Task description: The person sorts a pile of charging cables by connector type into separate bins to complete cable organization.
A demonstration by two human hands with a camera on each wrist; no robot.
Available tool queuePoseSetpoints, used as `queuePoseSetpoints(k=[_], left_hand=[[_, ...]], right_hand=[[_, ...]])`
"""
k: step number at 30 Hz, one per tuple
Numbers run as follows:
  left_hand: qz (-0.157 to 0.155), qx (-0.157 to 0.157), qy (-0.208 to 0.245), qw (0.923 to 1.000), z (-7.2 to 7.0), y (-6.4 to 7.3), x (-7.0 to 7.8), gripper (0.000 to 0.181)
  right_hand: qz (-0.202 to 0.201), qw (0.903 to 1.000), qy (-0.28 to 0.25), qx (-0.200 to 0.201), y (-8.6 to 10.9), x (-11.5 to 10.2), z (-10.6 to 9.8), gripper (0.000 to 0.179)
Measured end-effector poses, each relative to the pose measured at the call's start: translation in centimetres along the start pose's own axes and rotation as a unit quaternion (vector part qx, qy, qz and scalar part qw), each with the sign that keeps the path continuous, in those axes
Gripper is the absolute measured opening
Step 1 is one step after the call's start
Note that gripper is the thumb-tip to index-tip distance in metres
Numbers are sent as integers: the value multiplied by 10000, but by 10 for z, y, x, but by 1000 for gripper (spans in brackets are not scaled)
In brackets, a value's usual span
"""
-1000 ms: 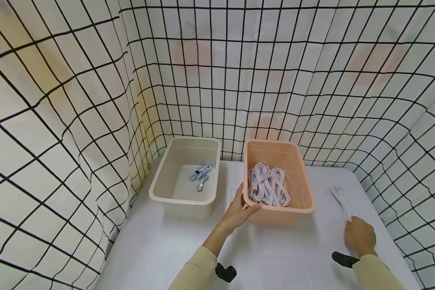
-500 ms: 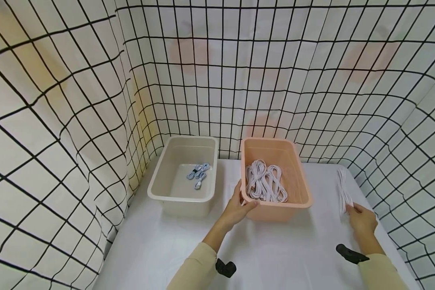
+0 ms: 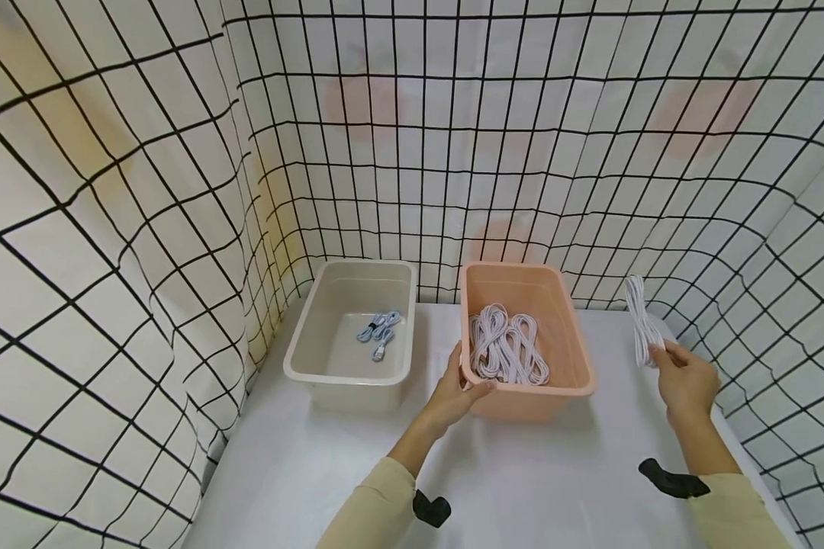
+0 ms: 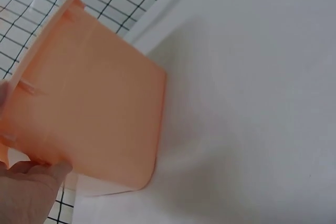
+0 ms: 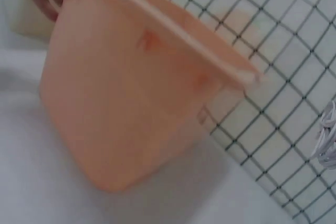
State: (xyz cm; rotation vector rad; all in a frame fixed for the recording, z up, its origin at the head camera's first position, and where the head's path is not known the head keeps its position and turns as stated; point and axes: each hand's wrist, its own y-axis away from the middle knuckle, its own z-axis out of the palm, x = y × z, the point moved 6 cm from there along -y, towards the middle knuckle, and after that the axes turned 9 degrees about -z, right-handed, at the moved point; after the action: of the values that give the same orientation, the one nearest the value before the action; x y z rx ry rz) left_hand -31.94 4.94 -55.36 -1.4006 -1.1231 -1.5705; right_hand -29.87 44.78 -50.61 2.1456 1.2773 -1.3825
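My right hand (image 3: 688,381) pinches the lower end of a looped bundle of white cable (image 3: 640,320), held up right of the peach bin (image 3: 577,358). Only part of this cable (image 5: 328,137) shows at the edge of the right wrist view. With thumb and fingers, my left hand (image 3: 452,398) grips the bin's near left corner. Seen from the left wrist, that hand (image 4: 31,192) lies against the bin wall (image 4: 100,98). Several white cable bundles (image 3: 504,351) lie inside the bin, on its left side.
A cream bin (image 3: 346,377) stands to the left, with small light-blue cable bundles (image 3: 381,329) on its floor. Both bins rest on a white-covered table (image 3: 522,488). Black netting (image 3: 453,152) over white sheeting encloses the back and sides.
My right hand has risen from the right of the table, moving farther back and lifting the white cable bundle. The left hand stays on the bin corner.
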Motion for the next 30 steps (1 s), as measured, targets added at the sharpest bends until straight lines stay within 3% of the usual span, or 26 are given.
queuePoseSetpoints(k=[4,9,14,19,22,30], left_hand=[[-5,97,115,9999,2,-1,0,101],[-48,211,130,9997,2,0,-2,100],[-58,264,43,9996,0,1,-2,99],[33,273,-76,9996,-2,1,-1,98],[-23,295,-62,9995,-2,2,-2,98],[-42,331,-77,9994,-1,0,-5,98]], right_hand=[[-411,9991,-72,92,3,-36,3,41],[-1265,9920,-51,-11,11,-71,11,36],[-2288,9734,-89,-3,21,-99,20,29],[-3067,9517,-4,119,22,-119,29,24],[-3333,9426,59,177,22,-127,34,23],[-3575,9337,-34,202,21,-137,46,23]])
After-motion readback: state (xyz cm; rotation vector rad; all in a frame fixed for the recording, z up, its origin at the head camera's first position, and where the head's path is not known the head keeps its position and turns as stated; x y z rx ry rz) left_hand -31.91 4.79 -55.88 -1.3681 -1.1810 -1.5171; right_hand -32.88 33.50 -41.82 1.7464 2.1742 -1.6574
